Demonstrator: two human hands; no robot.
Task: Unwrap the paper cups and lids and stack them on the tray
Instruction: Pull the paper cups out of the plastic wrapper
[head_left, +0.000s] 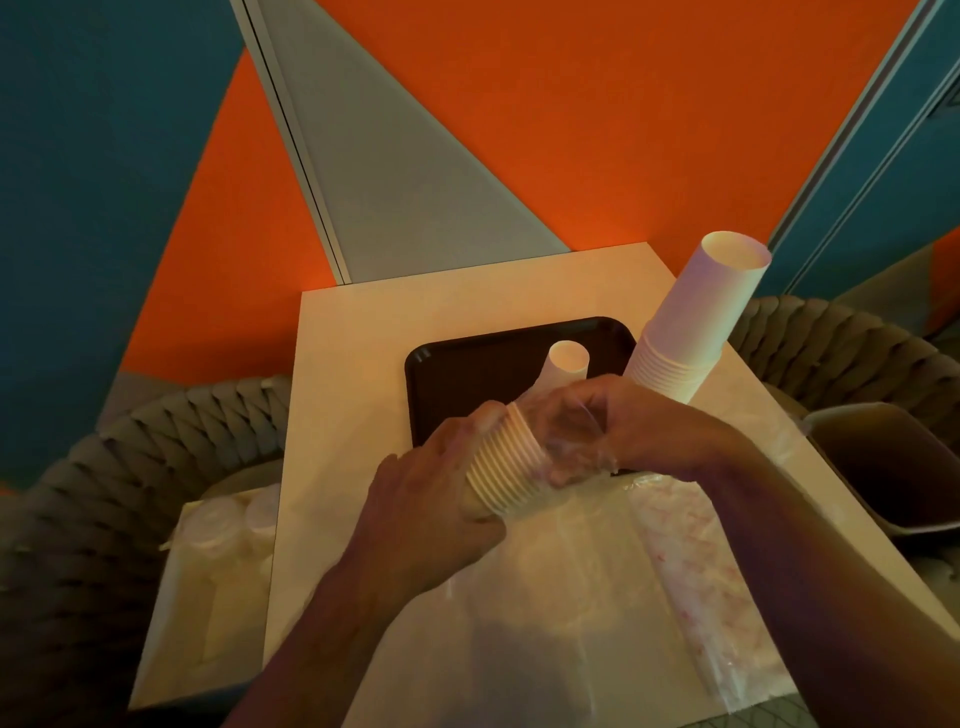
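Head view: left hand (431, 499) grips a nested cup stack (511, 467) steady while right hand (618, 421) pinches its clear plastic wrap (571, 441), apparently peeling it, above the black tray (467, 374).

White paper cup stack (511, 457) tilted over black tray (467, 374), clear wrap (576, 441) partly on, taller stack (691, 322) just right

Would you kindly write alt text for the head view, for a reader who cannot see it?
Two hands work a stack of paper cups out of clear plastic wrap above a pale table: the left hand grips the rims, the right hand pinches the wrap. Behind stand a black tray and a second cup stack, rims down.
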